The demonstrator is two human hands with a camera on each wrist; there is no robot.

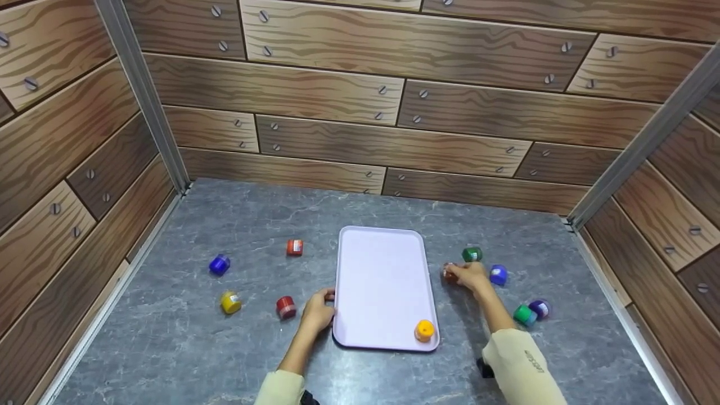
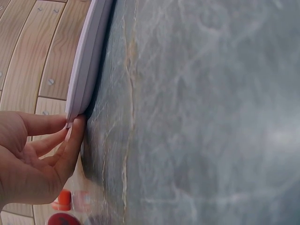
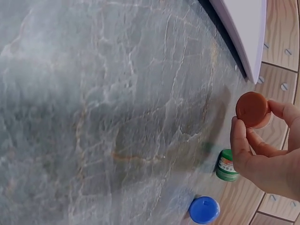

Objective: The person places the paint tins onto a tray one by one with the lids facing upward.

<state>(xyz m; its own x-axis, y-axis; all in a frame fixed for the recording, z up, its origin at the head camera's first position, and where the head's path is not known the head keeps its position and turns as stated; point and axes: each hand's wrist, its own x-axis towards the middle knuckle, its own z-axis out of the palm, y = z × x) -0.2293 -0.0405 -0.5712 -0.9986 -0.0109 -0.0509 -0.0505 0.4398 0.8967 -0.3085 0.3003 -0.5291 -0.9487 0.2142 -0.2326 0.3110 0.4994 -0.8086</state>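
Beside the right edge of the tray [image 1: 382,281], your right hand [image 1: 471,277] is clamped on the brown jar [image 3: 251,108] between thumb and fingertips, with your right forearm [image 1: 496,307] reaching forward and slanting inward. At the tray's left edge, your left hand [image 1: 318,313] pinches the tray, with your left forearm [image 1: 296,350] angled forward and inward. An orange jar [image 1: 424,331] rests in the tray's near right corner. Toward the right edge of the surface [image 1: 253,225] are a dark green jar [image 1: 472,254], just beyond your right hand, and a blue jar [image 1: 498,274].
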